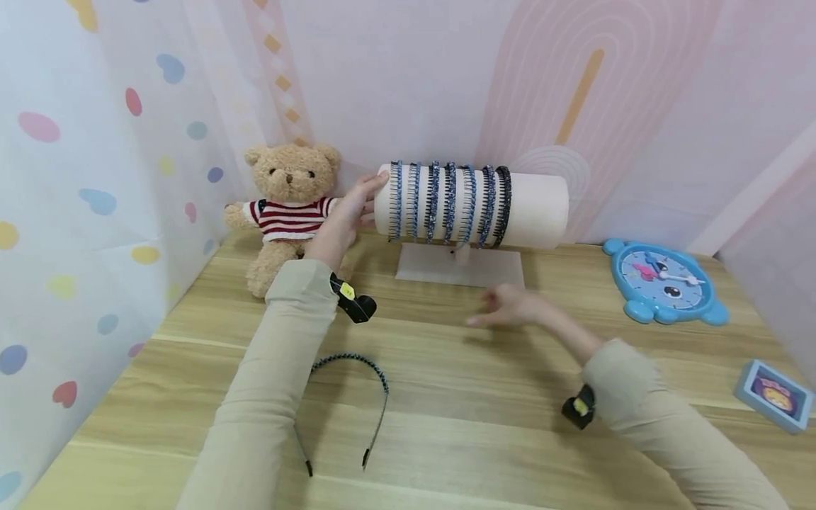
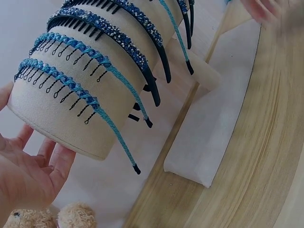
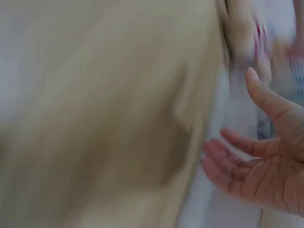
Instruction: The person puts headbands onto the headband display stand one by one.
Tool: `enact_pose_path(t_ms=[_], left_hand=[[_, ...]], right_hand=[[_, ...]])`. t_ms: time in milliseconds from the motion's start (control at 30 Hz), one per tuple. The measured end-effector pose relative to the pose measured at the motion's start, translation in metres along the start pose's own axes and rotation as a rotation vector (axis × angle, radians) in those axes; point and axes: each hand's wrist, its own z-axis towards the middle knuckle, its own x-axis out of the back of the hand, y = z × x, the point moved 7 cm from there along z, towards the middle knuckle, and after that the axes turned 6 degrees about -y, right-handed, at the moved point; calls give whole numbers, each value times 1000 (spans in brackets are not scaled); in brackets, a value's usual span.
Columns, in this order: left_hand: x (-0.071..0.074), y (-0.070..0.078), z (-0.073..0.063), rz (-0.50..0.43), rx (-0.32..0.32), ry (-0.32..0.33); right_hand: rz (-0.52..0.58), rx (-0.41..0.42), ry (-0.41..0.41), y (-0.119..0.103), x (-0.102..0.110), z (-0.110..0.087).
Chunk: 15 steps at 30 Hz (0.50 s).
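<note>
My left hand (image 1: 357, 205) grips the left end of a cream cylindrical headband stand (image 1: 538, 209), thumb on one side and fingers beneath its edge (image 2: 45, 164). Several headbands in blue and black, some braided and some glittery, with comb teeth, ring the cylinder side by side; a braided blue headband (image 2: 61, 80) is nearest this hand. My right hand (image 1: 510, 306) hovers over the table just in front of the stand's flat base (image 1: 459, 265), holding nothing, its thumb and fingers apart (image 3: 266, 166). A loose dark-blue headband (image 1: 350, 356) lies on the table, partly behind my left forearm.
A teddy bear (image 1: 290, 212) in a striped sweater sits left of the stand, behind my left arm. At the right lie a blue toy clock (image 1: 666, 283) and a small blue framed box (image 1: 774, 395). A patterned curtain (image 1: 408, 85) backs the wooden table (image 1: 446, 425).
</note>
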Motion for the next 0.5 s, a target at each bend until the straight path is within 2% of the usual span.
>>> enact_pose_path(t_ms=[100,167,267,333,400,500], left_hand=[[-3,0,1,-11,-7,-4],[-6,0,1,-14,-12,-2],[-9,0,0,-7,-11,4],[-12,1,-1,-3,-11,2],[-14,1,-1,-5,-8,-5],[-14,2,-1,-12,-4,-12]], right_hand=[[41,152,-59,-52,-37,15],[54,214,-78,-83,-59,22],[-38,260,-50,-116,-82,29],[-128,278,4,-128,-89,31],[-165,262,35,-130,-88,30],[-78,239,53,-115,-75,25]])
